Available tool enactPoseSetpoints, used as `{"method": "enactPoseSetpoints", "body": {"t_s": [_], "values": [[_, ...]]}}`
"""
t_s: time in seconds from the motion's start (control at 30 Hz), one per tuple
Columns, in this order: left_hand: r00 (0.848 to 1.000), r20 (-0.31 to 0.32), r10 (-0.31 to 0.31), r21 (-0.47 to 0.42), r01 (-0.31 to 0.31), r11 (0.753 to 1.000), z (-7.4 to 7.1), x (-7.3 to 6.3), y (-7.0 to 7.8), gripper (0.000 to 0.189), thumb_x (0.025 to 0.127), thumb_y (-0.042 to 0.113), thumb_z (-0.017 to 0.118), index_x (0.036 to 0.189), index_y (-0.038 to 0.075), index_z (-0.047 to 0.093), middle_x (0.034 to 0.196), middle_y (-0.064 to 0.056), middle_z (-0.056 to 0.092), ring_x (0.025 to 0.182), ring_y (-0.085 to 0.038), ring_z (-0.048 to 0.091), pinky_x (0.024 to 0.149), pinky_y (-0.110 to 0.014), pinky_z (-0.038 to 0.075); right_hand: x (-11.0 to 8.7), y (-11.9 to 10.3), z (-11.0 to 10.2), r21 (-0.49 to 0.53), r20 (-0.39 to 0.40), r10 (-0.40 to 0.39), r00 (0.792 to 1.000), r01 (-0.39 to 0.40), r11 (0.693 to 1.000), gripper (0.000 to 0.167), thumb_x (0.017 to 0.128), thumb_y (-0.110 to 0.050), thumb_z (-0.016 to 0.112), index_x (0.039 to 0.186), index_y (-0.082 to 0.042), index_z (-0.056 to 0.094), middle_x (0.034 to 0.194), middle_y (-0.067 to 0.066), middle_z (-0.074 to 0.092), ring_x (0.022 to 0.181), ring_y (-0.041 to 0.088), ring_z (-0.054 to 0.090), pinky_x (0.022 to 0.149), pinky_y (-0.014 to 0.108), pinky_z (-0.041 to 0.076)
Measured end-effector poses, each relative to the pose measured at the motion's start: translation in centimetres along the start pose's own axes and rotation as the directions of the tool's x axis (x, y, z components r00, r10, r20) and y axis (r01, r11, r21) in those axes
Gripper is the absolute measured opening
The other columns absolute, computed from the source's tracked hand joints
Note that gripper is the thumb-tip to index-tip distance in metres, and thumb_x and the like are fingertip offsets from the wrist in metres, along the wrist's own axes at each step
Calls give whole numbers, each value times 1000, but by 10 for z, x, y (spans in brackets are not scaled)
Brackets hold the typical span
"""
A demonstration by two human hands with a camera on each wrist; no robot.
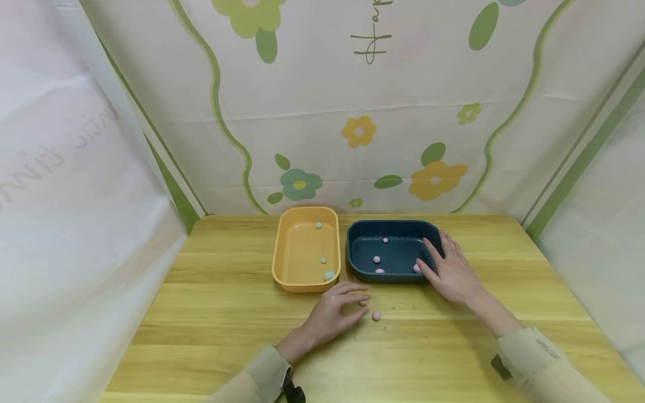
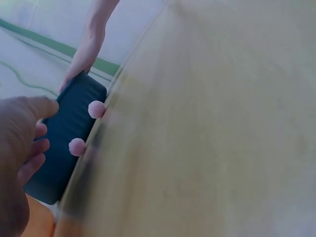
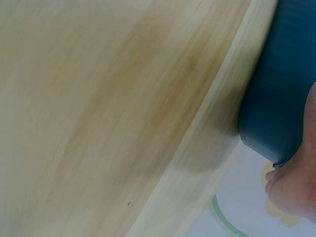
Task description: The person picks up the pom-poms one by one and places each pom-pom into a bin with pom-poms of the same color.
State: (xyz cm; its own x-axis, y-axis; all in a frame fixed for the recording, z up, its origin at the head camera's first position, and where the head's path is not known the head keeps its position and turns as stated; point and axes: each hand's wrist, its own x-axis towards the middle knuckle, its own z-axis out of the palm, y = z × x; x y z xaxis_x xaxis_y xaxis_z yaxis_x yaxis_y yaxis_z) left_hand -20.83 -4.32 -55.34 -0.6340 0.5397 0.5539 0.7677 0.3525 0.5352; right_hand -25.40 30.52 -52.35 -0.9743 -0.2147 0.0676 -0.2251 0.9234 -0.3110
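Above the table, my left hand (image 1: 335, 313) has its thumb apart from its bent fingers and holds nothing. Close to those fingertips lies one small pink ball (image 2: 77, 147); a second pink ball (image 1: 375, 315) is just to its right. My right hand (image 1: 453, 274) rests with spread fingers over the right end of a dark blue tray (image 1: 398, 278). Its thumb reaches inside, beside a pink ball (image 1: 417, 268). Several pink balls, among them one pink ball (image 1: 376, 259), lie in that tray. Only part of the right hand shows in the right wrist view.
Left of the blue tray stands a yellow tray (image 1: 281, 246) holding several pale green balls, one green ball (image 1: 329, 275) at its front right corner. Both trays sit near the back edge of the wooden table (image 1: 211, 324). A flowered white cloth (image 1: 312, 112) hangs behind.
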Motion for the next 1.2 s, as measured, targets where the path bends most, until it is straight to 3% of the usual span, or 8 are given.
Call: {"method": "enactPoseSetpoints", "body": {"t_s": [0.17, 0.53, 1.2], "values": [[1000, 2, -11, 52, 11, 999, 5, -1, -6, 23, 93, 8, 88, 115, 6, 85, 131, -11, 80, 124, -24, 74, 108, -37, 63, 0, 0, 0, 4, 2, -1, 1000, 1, 1000, 82, 115, -57, 44, 173, 0, 28, 181, 37, 0, 168, 59, 5, 138, 70, 8], [991, 36, -128, 14, 127, 992, 12, -4, -17, 14, 95, 10, 87, 109, 10, 86, 120, -7, 82, 117, -21, 75, 104, -35, 64, 1, -2, -3, -5, 6, -5, 1000, 5, 1000, 82, 116, -57, 43, 172, 1, 28, 180, 38, 0, 168, 60, 6, 137, 71, 9], [989, 4, -148, 17, 148, 989, 16, -7, -19, 13, 97, 9, 85, 108, 15, 85, 108, 3, 83, 111, -14, 72, 100, -28, 62, -1, -3, -3, -13, 16, 3, 1000, -2, 1000, 81, 116, -54, 45, 172, 2, 28, 180, 38, 0, 167, 61, 7, 137, 72, 10]]}}
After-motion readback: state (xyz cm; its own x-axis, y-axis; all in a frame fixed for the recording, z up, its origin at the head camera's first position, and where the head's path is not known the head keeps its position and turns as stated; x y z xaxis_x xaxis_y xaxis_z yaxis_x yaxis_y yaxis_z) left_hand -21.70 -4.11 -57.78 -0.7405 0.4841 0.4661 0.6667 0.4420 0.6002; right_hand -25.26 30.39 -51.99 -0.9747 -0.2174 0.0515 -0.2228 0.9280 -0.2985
